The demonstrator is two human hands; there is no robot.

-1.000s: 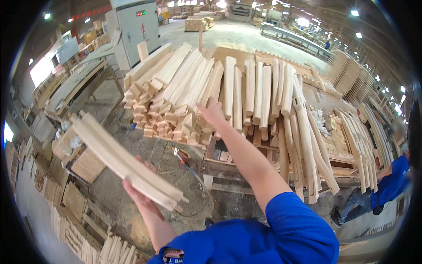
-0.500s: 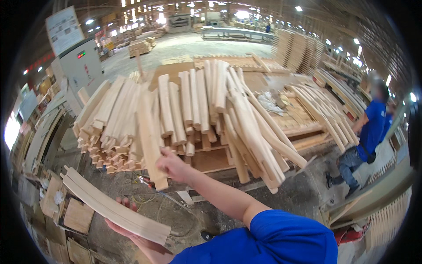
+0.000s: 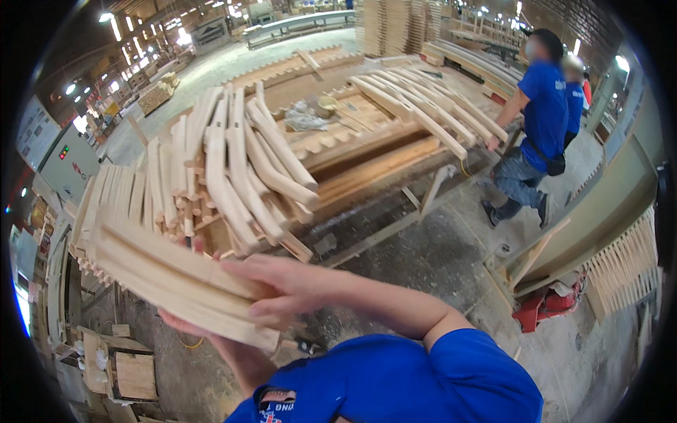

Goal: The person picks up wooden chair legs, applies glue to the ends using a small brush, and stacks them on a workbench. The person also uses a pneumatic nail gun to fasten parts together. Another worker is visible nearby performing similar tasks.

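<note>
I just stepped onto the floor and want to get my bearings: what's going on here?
A person in a blue shirt holds a small bundle of curved wooden slats in front of them. The left hand supports it from below, and the right hand lies flat on top at its near end. Behind it, a large pile of similar curved wooden pieces rests on a low workbench. To the right, two co-workers in blue stand at another stack of slats.
</note>
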